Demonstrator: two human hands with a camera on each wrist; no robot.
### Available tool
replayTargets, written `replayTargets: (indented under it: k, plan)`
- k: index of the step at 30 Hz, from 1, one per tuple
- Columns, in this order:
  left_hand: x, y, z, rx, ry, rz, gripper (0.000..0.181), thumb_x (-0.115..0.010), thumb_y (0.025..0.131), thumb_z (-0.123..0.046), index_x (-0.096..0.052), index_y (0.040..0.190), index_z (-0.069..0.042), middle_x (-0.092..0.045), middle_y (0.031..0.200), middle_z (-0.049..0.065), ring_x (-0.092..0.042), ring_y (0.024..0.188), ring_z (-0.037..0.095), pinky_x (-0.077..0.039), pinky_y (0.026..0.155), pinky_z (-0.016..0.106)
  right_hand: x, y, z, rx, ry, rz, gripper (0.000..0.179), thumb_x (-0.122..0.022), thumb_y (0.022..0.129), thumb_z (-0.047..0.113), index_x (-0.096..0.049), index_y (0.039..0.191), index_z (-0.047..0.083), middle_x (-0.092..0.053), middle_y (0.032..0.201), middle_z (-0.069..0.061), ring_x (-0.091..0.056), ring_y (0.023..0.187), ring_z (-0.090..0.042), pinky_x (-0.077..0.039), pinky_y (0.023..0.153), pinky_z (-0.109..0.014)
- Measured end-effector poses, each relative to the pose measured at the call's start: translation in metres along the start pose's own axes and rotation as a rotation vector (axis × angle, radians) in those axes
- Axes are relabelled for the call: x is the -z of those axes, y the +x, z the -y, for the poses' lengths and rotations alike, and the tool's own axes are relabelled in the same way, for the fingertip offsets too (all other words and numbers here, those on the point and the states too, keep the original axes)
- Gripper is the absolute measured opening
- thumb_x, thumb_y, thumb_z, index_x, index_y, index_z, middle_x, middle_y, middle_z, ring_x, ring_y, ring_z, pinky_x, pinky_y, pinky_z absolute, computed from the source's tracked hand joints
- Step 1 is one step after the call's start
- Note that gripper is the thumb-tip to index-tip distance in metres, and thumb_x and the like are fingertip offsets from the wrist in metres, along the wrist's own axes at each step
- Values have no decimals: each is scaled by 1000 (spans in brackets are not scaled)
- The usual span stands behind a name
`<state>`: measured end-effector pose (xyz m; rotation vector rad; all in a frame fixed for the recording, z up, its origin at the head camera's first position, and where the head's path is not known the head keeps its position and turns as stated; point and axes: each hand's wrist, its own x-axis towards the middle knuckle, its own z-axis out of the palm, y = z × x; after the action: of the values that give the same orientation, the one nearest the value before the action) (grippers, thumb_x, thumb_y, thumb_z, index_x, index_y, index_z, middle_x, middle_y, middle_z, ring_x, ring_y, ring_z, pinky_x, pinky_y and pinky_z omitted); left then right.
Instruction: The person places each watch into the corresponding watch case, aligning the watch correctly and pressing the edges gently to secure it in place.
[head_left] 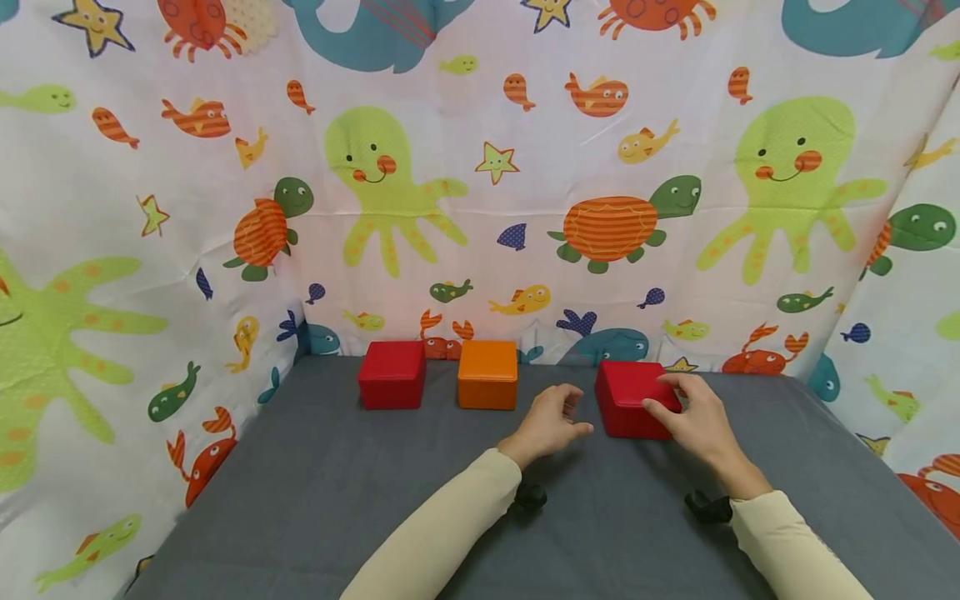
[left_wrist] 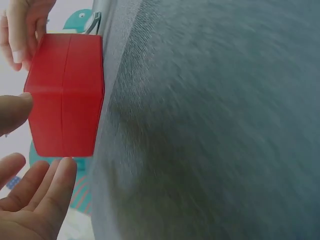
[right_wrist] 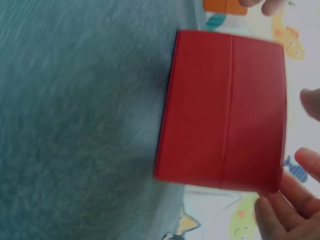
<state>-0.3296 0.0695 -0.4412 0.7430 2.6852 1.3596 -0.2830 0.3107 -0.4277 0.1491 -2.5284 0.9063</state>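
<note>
A red box [head_left: 634,402] with a lid seam stands on the grey cloth at the right. Over its right side is my right hand [head_left: 701,421]; in the right wrist view the fingers [right_wrist: 287,210] are at the box's edge, and the thumb stands apart from it. Whether the fingertips press on the box cannot be told. To the left of this box hovers my left hand [head_left: 550,423], holding nothing, its fingers loosely bent and spread from the thumb. The left wrist view shows the same red box [left_wrist: 65,95] beyond those fingers.
Another red box [head_left: 392,375] and an orange box [head_left: 487,375] stand toward the back left. Behind them hangs a curtain [head_left: 450,200] printed with sea animals, which also runs along both sides. Grey cloth [head_left: 315,517] covers the table.
</note>
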Motion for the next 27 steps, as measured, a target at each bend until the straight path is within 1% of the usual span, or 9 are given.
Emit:
replayTargets:
  k: [4,7,11,16,20,23,27]
  plan:
    - [-13,9,-2,69,-57,-45,52,-79,80,-26,-57,125,-12,-59,112,1,-58,93,10,-51,81,26,2,1,-8,-94,31,85,69,-66,88,41,-42,136,-2,-43,132,-26,-46,113,-44,-49,84,-58]
    - [-21,14,-4,122,-108,-77,57,-80,79,-27,-56,128,-13,-60,112,-1,-59,94,10,-52,80,27,3,3,-12,-151,75,153,81,-66,86,45,-32,142,-2,-38,137,-27,-45,116,-46,-50,84,-56]
    - [-30,20,-8,163,-142,-81,59,-80,78,-27,-56,130,-13,-61,113,0,-59,94,11,-53,80,28,5,6,-18,-196,118,229,91,-69,84,47,-22,146,-1,-33,141,-28,-43,120,-47,-52,83,-52]
    - [-39,24,-17,165,-154,-63,58,-79,79,-25,-56,130,-11,-62,113,1,-59,93,12,-53,80,28,9,8,-24,-217,143,281,96,-69,83,48,-18,147,-2,-32,143,-29,-43,121,-47,-52,84,-51]
    - [-45,26,-22,156,-168,-63,55,-78,81,-23,-56,129,-9,-62,111,1,-59,92,12,-53,78,27,8,8,-25,-227,147,297,95,-67,85,49,-18,146,-4,-33,142,-30,-45,119,-47,-51,85,-51]
    - [-50,28,-23,152,-164,-94,55,-77,81,-21,-55,130,-8,-62,110,1,-58,92,13,-53,79,27,7,7,-25,-231,149,295,93,-66,86,49,-19,146,-5,-34,141,-31,-47,118,-47,-51,86,-51]
    - [-56,29,-24,148,-162,-142,57,-78,80,-19,-54,131,-8,-60,113,3,-58,97,17,-53,81,28,5,6,-27,-236,152,291,92,-66,86,48,-20,145,-6,-36,140,-31,-48,118,-47,-50,87,-51]
